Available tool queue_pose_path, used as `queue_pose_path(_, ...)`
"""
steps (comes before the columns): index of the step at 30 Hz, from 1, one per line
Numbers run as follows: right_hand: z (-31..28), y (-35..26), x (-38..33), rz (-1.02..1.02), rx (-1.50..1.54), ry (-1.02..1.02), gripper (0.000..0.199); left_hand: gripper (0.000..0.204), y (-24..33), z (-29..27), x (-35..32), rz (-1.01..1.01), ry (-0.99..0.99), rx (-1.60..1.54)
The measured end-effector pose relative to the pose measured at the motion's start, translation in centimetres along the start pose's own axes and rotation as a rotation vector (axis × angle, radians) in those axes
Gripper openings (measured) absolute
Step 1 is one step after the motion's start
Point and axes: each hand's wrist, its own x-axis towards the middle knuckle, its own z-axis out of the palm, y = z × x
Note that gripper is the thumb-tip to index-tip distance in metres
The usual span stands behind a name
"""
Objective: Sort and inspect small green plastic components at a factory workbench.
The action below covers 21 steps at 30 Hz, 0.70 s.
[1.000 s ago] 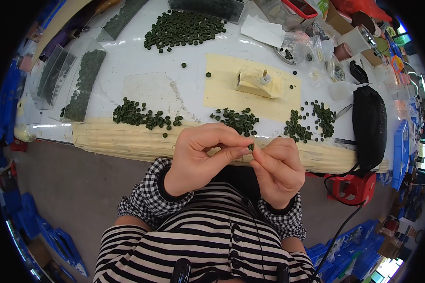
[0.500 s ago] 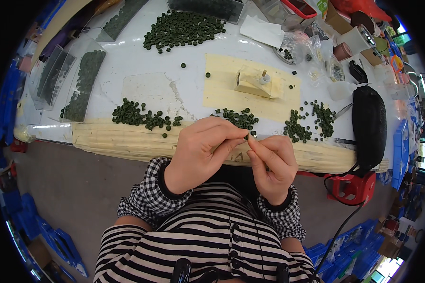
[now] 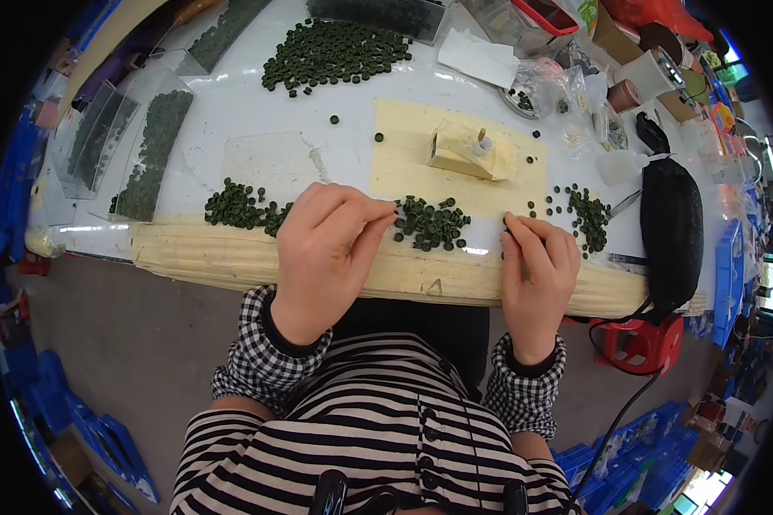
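Note:
My left hand [image 3: 328, 257] is closed in a pinch at the left edge of a middle pile of small dark green round pieces [image 3: 434, 225]. Whether a piece sits between those fingertips is hidden. Close to the table's padded front edge, my right hand [image 3: 539, 279] has thumb and forefinger together on a small dark green round piece [image 3: 507, 227], just left of the right-hand pieces [image 3: 590, 215]. Another pile of these pieces [image 3: 232, 206] lies to the left, partly covered by my left hand.
A yellow-taped block with a short peg [image 3: 468, 153] stands on a yellow sheet [image 3: 395, 172]. Farther back lies a large heap of green pieces [image 3: 335, 53]. Clear trays [image 3: 153, 154] stand left; a black padded object [image 3: 672, 232] lies right. Beige padding [image 3: 206, 257] lines the front edge.
My hands were together over the front edge with a small green piece between them. They have parted, left hand moving left, right hand moving right and towards the pieces there.

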Motion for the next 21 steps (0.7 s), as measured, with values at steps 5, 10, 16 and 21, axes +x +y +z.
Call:
queue_pose_path(5, -0.1, -0.2, -0.1, 0.002, 0.054, 0.008, 0.013, 0.013, -0.2, -4.0, 0.0, -0.086, -0.066, 0.211)
queue_pose_path(10, -0.3, -0.2, 0.2, 0.046, 0.111, 0.006, 0.013, 0.015, -0.3, -5.3, -0.4, -0.096, -0.158, 0.322)
queue_pose_path(16, -0.4, -0.3, 0.8, 0.043, 0.112, -0.032, 0.013, 0.017, -0.6, -4.1, -0.8, -0.030, -0.170, 0.351)
queue_pose_path(21, -0.4, -0.1, 0.8, 0.048, 0.120, -0.043, 0.014, 0.015, -1.0, -3.9, -1.0, 0.038, -0.179, 0.362)
